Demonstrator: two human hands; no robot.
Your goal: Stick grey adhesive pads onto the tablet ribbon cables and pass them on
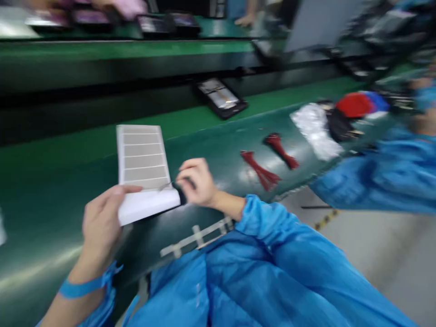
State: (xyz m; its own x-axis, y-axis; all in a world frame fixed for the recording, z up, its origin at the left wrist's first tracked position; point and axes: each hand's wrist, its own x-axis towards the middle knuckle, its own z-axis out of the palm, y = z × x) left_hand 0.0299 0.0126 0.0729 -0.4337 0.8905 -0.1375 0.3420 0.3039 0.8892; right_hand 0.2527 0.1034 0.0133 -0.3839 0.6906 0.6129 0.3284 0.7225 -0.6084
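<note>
My left hand [101, 223] grips the near left corner of a white ribbed panel [143, 159], thumb on top, tilting it up off the dark green bench [41, 218]. My right hand [197, 181] is closed in a pinch on a small dark-handled tool [182, 193] whose thin metal tip touches the panel's near right edge. Both sleeves are blue. The picture is blurred by motion.
Two bundles of red ties [262, 170] lie to the right, then crumpled clear plastic [315, 127] and red and blue items [357, 104]. A black tray [221, 97] rests on the green conveyor [136, 50]. A blue-sleeved co-worker [391, 168] is at right; strips of tape [197, 236] mark the bench edge.
</note>
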